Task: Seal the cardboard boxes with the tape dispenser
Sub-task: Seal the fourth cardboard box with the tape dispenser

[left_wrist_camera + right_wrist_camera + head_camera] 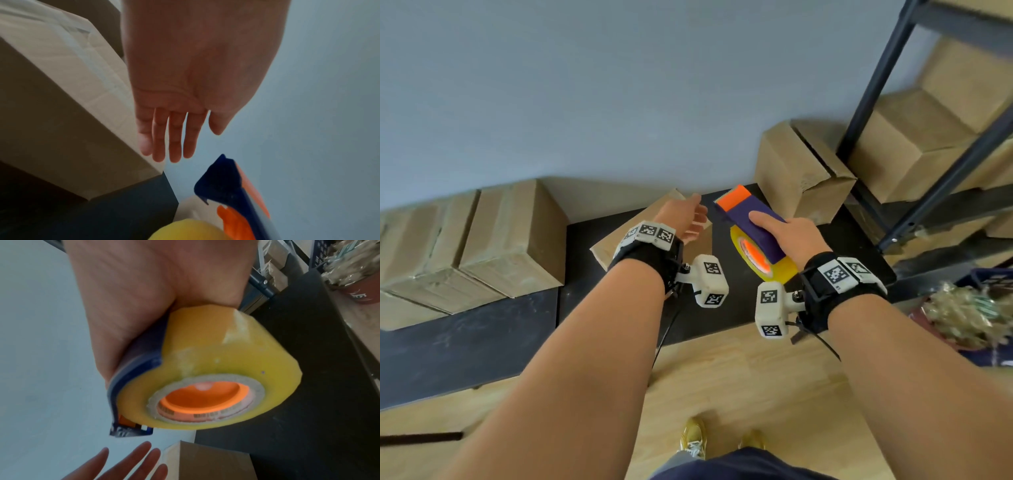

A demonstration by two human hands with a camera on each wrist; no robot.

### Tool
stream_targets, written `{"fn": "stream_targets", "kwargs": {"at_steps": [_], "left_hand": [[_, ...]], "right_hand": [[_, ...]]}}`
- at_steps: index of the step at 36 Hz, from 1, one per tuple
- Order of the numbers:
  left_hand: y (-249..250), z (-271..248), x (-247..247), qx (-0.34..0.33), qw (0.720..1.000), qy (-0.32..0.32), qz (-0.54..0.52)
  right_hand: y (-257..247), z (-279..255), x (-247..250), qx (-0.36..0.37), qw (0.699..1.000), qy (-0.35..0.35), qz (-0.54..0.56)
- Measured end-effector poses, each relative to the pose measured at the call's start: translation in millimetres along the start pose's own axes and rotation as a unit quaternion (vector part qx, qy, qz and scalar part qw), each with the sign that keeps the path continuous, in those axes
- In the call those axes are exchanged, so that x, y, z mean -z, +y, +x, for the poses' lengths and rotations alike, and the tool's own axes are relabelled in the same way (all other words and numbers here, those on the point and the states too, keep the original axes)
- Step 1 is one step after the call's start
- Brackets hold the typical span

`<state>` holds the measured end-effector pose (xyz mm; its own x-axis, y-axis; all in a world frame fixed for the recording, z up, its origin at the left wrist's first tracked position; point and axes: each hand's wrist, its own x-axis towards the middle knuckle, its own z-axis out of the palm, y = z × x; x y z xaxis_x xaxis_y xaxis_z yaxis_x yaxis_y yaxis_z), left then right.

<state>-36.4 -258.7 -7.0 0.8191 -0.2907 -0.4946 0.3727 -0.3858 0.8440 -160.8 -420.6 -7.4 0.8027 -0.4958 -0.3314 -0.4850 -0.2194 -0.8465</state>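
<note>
My right hand (787, 233) grips a tape dispenser (753, 219) with a purple body, an orange front blade guard and a yellow tape roll (216, 369) on an orange hub. It is held in the air above the black table (722, 308). My left hand (688, 216) is flat with straight fingers (174, 138), hovering over a small cardboard box (616, 240) lying on the table; that box (61, 97) has tape along its seam. Whether the left hand touches the box is unclear.
Taped cardboard boxes (493, 240) stand at the left on the table. Another box (794, 171) sits at the back right beside a dark metal shelf (928, 171) holding more boxes. A basket of shredded filler (969, 315) is at the right. Wooden floor lies below.
</note>
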Motion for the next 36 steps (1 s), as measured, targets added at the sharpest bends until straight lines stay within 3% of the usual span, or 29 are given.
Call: {"fn": "stream_targets", "kwargs": {"at_steps": [6,19,27,36], "left_hand": [[-4,2,-3,0.037,0.998,-0.040,-0.029],[-5,-5,7,0.037,0.997,-0.068,-0.021],[3,-15,4,0.083,0.994,-0.052,-0.054],[2,-10,7,0.008,0.998,0.006,0.070]], "right_hand": [[1,-7,4,0.011,0.999,-0.041,-0.003],[-3,-14,8,0.009,0.996,-0.081,0.022],[-10,-19,12,0.020,0.995,-0.101,0.017],[-7,-20,9,0.014,0.997,-0.080,-0.018]]}}
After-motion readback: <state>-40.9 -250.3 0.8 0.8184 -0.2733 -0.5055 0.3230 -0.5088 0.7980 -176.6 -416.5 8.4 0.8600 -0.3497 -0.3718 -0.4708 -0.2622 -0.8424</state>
